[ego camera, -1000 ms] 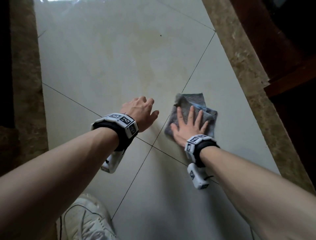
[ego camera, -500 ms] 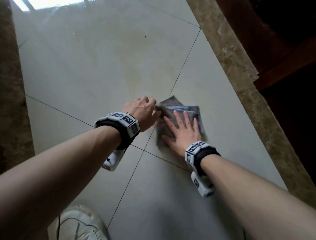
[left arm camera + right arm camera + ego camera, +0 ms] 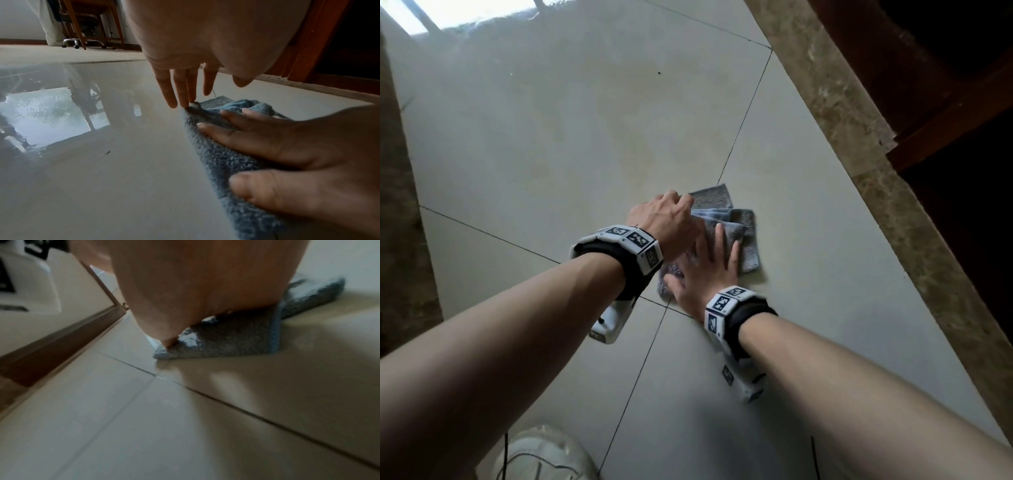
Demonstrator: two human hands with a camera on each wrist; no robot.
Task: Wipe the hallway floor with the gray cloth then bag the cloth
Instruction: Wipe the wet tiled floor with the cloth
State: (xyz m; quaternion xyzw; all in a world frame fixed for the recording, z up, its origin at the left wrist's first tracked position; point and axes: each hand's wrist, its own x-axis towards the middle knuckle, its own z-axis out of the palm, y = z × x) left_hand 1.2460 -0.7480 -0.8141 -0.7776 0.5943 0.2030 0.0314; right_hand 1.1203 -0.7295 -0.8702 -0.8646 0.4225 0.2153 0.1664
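The gray cloth lies folded and slightly bunched on the pale tiled floor, beside a tile joint. My right hand lies flat on it, fingers spread and straight, pressing it down. My left hand is just left of it. In the left wrist view the left hand's straight fingers point down and touch the cloth's near corner, thumb apart; the right hand rests across the cloth. The right wrist view shows the palm's heel on the cloth. No bag is in view.
A brown marble border strip and a dark wooden door frame run along the right. Another marble strip lines the left. My white shoe is at the bottom. Chair legs stand far off.
My right hand has slid the cloth leftward across the tile, bunching it. My left hand now touches the cloth's left corner instead of resting apart from it.
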